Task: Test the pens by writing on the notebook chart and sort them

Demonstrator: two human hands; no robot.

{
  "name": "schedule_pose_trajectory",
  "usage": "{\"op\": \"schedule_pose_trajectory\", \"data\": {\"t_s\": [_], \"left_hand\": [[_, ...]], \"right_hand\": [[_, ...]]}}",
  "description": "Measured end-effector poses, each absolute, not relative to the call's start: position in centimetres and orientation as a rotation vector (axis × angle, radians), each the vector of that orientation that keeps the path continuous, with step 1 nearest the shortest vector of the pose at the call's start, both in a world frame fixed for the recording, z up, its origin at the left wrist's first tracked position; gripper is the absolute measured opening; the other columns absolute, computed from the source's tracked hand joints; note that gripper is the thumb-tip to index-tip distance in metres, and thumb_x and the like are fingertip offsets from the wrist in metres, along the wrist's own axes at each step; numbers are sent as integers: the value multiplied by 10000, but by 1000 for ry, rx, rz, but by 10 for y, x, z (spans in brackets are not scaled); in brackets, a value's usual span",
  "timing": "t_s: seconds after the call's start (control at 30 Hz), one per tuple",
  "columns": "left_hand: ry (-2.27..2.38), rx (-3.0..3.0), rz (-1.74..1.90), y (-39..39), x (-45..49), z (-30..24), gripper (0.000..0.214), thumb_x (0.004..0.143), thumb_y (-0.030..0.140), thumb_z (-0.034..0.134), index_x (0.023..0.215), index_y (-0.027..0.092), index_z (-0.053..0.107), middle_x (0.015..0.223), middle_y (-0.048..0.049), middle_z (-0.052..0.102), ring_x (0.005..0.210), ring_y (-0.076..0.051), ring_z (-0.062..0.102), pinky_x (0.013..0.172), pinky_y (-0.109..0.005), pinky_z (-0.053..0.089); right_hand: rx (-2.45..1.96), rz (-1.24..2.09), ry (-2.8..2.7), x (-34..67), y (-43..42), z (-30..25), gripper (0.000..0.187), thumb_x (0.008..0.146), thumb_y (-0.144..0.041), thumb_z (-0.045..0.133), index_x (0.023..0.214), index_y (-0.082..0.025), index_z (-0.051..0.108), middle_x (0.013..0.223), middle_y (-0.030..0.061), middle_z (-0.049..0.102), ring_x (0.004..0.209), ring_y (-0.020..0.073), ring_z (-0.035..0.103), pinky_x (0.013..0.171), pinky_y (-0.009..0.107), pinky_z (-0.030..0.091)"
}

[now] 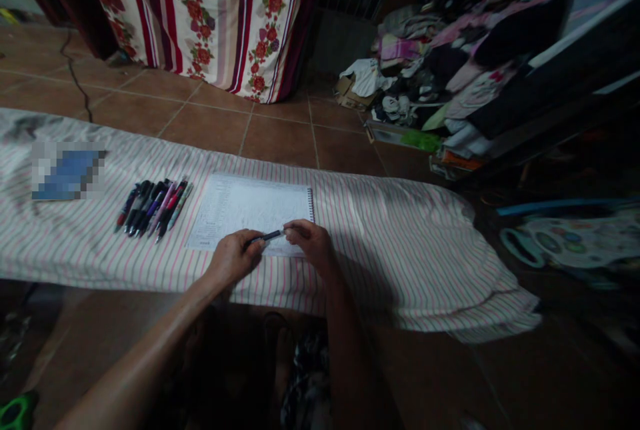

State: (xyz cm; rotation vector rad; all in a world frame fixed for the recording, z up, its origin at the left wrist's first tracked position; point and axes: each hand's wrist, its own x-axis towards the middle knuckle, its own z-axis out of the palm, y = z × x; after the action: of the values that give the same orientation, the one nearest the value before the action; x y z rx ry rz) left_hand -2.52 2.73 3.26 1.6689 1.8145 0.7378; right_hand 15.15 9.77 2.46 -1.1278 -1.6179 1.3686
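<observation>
Both hands meet over a spiral notebook [250, 207], whose white page carries printing along its left side. My left hand [235, 255] is closed on one end of a dark pen [273, 235]. At the pen's other end, the fingers of my right hand [311, 243] pinch its tip; whether a cap or other small part sits between them cannot be made out. Left of the notebook lies a row of several pens [153, 207] in black, purple, pink and red, side by side on the striped cloth [400, 250].
A blurred-out blue rectangle [70, 175] lies on the cloth at far left. Beyond the low covered surface are floor tiles [280, 133] and a flowered curtain [210, 17]. Heaped clothes [450, 63] fill the back right. A light-coloured plastic item [575, 240] is at right.
</observation>
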Motion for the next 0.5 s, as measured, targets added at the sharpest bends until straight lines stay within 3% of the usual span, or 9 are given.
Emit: {"op": "schedule_pose_trajectory", "data": {"t_s": [0.17, 0.37, 0.5], "left_hand": [[1811, 1656, 761, 27, -25, 32, 308, 820, 341, 451, 973, 183, 666, 910, -63, 702, 830, -203, 632, 726, -295, 462], [1823, 1649, 755, 27, -26, 33, 302, 816, 342, 458, 970, 191, 669, 894, -56, 705, 812, -202, 636, 732, -295, 466], [1814, 1654, 753, 27, -26, 33, 304, 820, 342, 451, 970, 187, 666, 902, -57, 703, 826, -200, 635, 739, -293, 463]], "right_hand": [[-1108, 1449, -1550, 150, 98, 23, 298, 649, -303, 646, 918, -175, 638, 739, 20, 664, 600, 108, 577, 565, 230, 475], [-1110, 1434, -1599, 150, 97, 26, 183, 666, -287, 634, 813, -179, 641, 621, -11, 622, 577, 110, 571, 551, 227, 466], [-1100, 1453, -1578, 151, 97, 24, 255, 655, -283, 649, 884, -172, 645, 690, 2, 646, 584, 102, 567, 554, 223, 463]]}}
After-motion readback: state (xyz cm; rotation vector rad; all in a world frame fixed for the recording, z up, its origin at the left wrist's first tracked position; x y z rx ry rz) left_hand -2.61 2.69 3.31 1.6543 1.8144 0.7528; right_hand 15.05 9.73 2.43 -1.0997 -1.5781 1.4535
